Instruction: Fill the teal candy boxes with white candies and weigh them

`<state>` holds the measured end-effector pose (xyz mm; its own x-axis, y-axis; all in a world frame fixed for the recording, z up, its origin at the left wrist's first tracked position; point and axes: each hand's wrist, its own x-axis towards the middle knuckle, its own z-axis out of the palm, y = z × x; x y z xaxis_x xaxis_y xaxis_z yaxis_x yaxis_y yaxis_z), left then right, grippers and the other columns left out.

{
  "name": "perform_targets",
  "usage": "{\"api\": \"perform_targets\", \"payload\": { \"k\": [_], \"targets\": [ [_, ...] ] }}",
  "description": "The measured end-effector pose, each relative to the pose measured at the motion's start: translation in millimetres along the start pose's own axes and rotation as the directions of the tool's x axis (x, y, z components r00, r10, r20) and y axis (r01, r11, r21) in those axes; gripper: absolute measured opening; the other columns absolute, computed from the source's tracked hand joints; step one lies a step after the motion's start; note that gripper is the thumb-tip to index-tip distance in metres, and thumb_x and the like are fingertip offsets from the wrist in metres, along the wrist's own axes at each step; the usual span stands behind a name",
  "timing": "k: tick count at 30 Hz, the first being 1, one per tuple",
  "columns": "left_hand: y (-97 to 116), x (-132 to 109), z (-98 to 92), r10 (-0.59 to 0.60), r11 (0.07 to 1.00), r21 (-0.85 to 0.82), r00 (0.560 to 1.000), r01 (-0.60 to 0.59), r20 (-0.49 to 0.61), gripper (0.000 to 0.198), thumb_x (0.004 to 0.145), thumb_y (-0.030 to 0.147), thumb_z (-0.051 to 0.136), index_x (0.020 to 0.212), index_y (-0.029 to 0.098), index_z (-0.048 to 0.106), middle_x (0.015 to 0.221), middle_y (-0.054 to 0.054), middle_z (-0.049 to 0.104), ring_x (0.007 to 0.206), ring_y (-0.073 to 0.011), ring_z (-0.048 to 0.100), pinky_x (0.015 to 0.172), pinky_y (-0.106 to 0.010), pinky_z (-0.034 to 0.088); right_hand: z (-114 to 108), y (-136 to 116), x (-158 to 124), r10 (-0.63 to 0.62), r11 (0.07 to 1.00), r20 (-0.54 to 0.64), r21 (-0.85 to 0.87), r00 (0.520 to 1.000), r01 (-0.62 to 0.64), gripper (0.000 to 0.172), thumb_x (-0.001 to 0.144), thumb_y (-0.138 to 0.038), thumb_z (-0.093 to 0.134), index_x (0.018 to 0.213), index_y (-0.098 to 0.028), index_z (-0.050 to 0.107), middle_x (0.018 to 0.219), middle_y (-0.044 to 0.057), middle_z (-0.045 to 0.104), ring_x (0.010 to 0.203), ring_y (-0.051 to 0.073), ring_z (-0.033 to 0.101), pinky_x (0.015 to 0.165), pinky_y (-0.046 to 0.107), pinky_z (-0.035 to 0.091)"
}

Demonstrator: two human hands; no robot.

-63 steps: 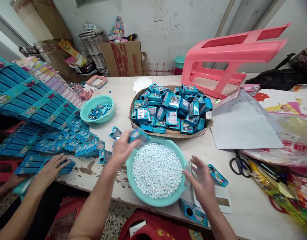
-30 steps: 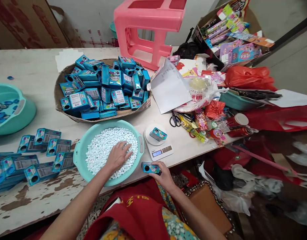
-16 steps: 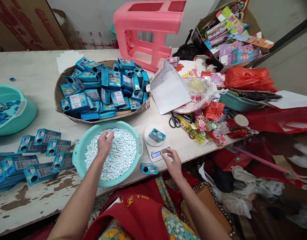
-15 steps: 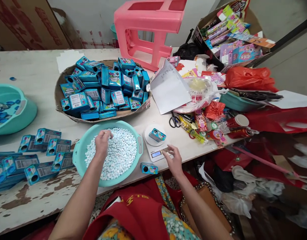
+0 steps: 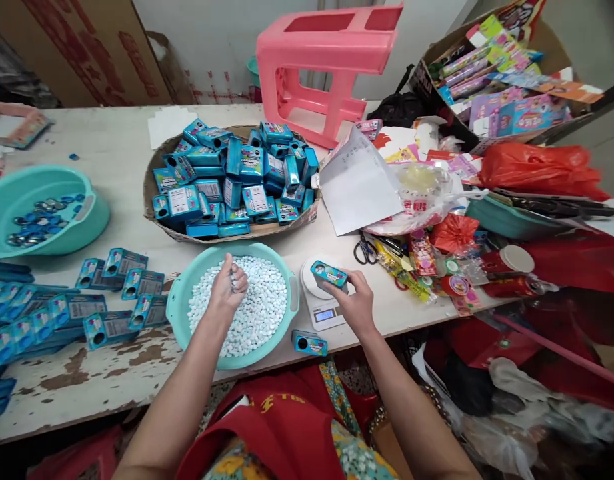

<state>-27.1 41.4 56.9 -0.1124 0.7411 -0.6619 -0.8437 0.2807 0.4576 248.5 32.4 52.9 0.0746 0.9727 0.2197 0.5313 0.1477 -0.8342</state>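
Note:
My left hand [image 5: 229, 288] is curled closed just above a teal basin [image 5: 175, 312] heaped with small white candies [image 5: 259, 300]. A few pale candies seem to show between its fingers. My right hand [image 5: 357, 301] grips a small blue candy tin [image 5: 329, 274] by its near side, at the plate of a white kitchen scale [image 5: 313, 287]. Whether the tin still touches the plate I cannot tell. The scale's display [image 5: 329, 315] is lit, its digits too small to read. Another blue tin [image 5: 309, 343], with a round dark opening, lies by the table's front edge.
A cardboard tray [image 5: 157, 220] of blue tins stands behind the basin. Tins in rows [image 5: 69, 310] and a teal tub [image 5: 94, 213] with blue and silver caps are at left. Scissors [image 5: 365, 249], wrappers and a paper sheet [image 5: 359, 187] lie right; a pink stool [image 5: 331, 47] stands behind.
My right hand has moved from beside the display to the tin on the scale and taken hold of it. My left hand has closed into a fist above the candies. The view has shifted left.

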Motion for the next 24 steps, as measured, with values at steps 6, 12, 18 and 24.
{"api": "perform_targets", "payload": {
  "k": [6, 12, 18, 24],
  "targets": [
    [-3.4, -60.3, 54.7, 0.311, 0.949, 0.001, 0.934, -0.316, 0.174, 0.049, 0.077, 0.052, 0.063, 0.055, 0.017, 0.038, 0.044, 0.007, 0.033, 0.033, -0.0039, 0.032, 0.033, -0.017, 0.021, 29.5, -71.1, -18.0, -0.169, 0.978, 0.250, 0.162, 0.953, 0.131, 0.031, 0.076, -0.030, 0.073, 0.105, -0.026, 0.063, 0.094, 0.004, 0.061, 0.091, 0.021, 0.059, 0.081, 0.035, 0.048],
    [-11.3, -63.5, 56.6, 0.560, 0.815, 0.087, 0.818, -0.572, 0.131, 0.051, 0.077, 0.052, 0.063, 0.049, 0.016, 0.038, 0.047, 0.004, 0.035, 0.044, -0.0071, 0.043, 0.045, -0.021, 0.035, 64.9, -79.8, -31.1, -0.171, 0.970, 0.286, 0.214, 0.943, 0.111, 0.033, 0.075, -0.030, 0.074, 0.106, -0.026, 0.063, 0.094, 0.004, 0.062, 0.091, 0.022, 0.059, 0.082, 0.036, 0.048],
    [4.5, -50.4, 36.7, 0.483, 0.861, 0.119, 0.868, -0.495, 0.115, 0.049, 0.079, 0.053, 0.059, 0.055, 0.018, 0.036, 0.049, 0.006, 0.029, 0.039, -0.0051, 0.028, 0.037, -0.019, 0.022, 67.7, -78.2, -27.3, -0.135, 0.966, 0.296, 0.250, 0.946, 0.060, 0.034, 0.073, -0.031, 0.075, 0.105, -0.026, 0.064, 0.095, 0.003, 0.063, 0.091, 0.021, 0.060, 0.082, 0.035, 0.048],
    [26.7, -44.5, -13.4, 0.522, 0.214, 0.830, 0.778, -0.515, 0.348, 0.027, 0.070, 0.029, 0.068, 0.095, 0.021, 0.062, 0.102, -0.008, 0.061, 0.102, -0.0231, 0.054, 0.084, -0.034, 0.045, 59.9, -73.1, -22.6, -0.063, 0.966, 0.269, 0.257, 0.961, -0.008, 0.029, 0.076, -0.034, 0.071, 0.103, -0.024, 0.064, 0.096, 0.004, 0.063, 0.093, 0.022, 0.060, 0.083, 0.036, 0.048]
  ]
}}
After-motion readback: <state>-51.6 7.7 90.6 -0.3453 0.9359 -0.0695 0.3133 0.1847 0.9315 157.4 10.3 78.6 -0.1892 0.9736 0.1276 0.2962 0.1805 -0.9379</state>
